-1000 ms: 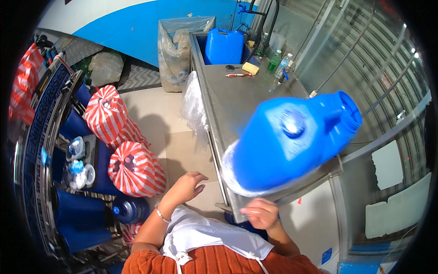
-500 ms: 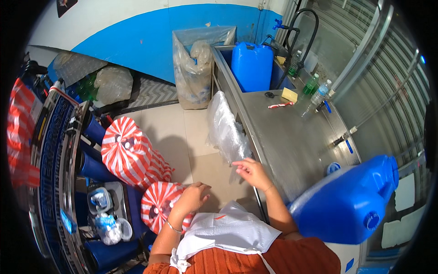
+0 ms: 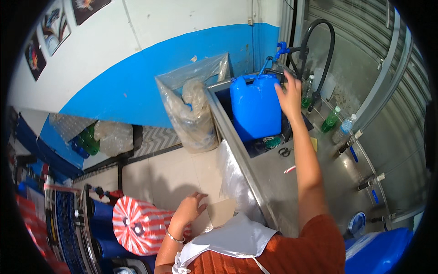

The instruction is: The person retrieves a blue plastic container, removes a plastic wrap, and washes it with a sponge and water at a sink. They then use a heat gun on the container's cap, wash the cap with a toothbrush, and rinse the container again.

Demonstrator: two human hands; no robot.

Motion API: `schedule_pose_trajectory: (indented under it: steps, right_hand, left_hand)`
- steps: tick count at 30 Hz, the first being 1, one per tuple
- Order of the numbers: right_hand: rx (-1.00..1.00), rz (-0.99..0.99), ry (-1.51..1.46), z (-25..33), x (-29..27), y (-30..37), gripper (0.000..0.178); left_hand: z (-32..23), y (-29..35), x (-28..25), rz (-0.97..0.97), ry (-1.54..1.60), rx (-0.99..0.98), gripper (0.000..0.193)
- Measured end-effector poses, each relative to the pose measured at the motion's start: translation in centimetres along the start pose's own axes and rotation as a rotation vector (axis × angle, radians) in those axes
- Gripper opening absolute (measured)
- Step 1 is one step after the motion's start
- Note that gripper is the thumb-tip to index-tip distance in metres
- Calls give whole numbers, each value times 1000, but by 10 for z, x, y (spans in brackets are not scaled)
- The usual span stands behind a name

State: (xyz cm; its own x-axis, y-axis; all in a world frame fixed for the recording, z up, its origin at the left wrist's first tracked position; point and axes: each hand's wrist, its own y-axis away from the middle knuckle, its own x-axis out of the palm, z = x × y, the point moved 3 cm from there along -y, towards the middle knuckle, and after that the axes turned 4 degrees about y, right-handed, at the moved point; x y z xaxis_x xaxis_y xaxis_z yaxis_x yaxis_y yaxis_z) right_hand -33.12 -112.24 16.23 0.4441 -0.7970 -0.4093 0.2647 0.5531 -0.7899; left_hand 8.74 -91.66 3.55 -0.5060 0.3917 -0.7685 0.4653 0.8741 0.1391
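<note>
Head view: clock positions are read from the frame centre. Blue-and-white wall occupies 10 to 1 o'clock. Steel counter extends from 2 to 5 o'clock, with a recessed basin at its far end. Clear plastic sack, filled, stands by the wall at 10 o'clock. Large blue container, cut off by the frame edge, is at 4 o'clock. Blue jerrycan stands upright in the basin at 2 o'clock. Striped bag, red and white, is at 7 o'clock.

My right grip, at 2 o'clock: fingers spread wide, nothing held. Its thumb meets the jerrycan's right edge in view; I cannot tell whether they touch. My left grip, at 7 o'clock: fingers loosely bent, nothing held, near the striped bag.

Clear bottle and green bottle stand side by side on the counter at 3 o'clock. Dark scissors lie beside the basin at 3 o'clock. Red-and-white stick lies at 4 o'clock, partly behind my forearm.
</note>
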Motion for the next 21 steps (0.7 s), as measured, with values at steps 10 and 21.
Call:
schedule_pose_trajectory:
  steps: [10, 21]
  right_hand:
    - [138, -99, 379, -79, 105, -168, 44]
    - [334, -289, -480, -133, 93, -148, 38]
  left_hand:
    - [-86, -288, -57, 33, 18, 710, 32]
    - [-91, -746, -46, -190, -57, 672, 46]
